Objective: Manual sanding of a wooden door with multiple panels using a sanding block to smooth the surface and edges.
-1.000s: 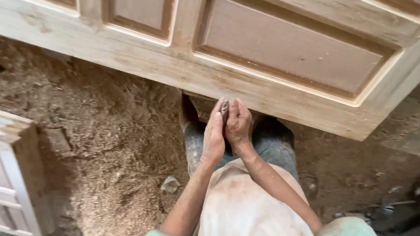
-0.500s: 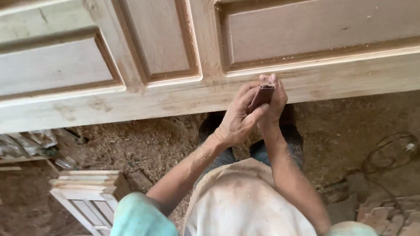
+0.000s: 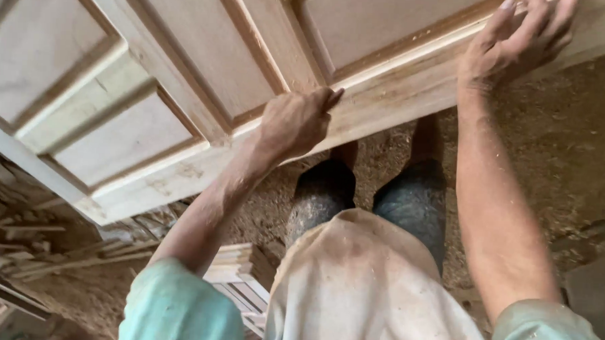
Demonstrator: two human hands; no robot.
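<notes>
Closest to the camera, a dusty pale apron [image 3: 372, 293] is seen hanging down the front of the body, flanked by light green sleeves [image 3: 184, 306]. Below the apron, two dark grey trouser knees [image 3: 409, 200] are seen above a floor [image 3: 557, 172] thick with sawdust. Just beside the left sleeve, low in the frame, a small stack of pale framed wooden pieces [image 3: 235, 275] is seen resting on the floor, and further left a heap of thin wood offcuts [image 3: 38, 248] is spread out.

Further out, the left hand [image 3: 294, 123] is laid on the lower rail of a large unfinished panelled wooden door [image 3: 205, 73]. The fingers are curled loosely with the fingertips pressed against the rail's edge, right by the moulding of a recessed panel. Whether something small is pinched inside that hand cannot be told, as the palm faces away.

Farther still, up at the right, the right hand [image 3: 521, 37] is spread flat and open on the same bottom rail, fingers extended and touching the bare wood, nothing gripped. The two hands are well apart along the rail.

The door itself fills the upper part of the view, tilted across it, with several raised panels and pale, raw timber; its lower edge runs above the knees.
</notes>
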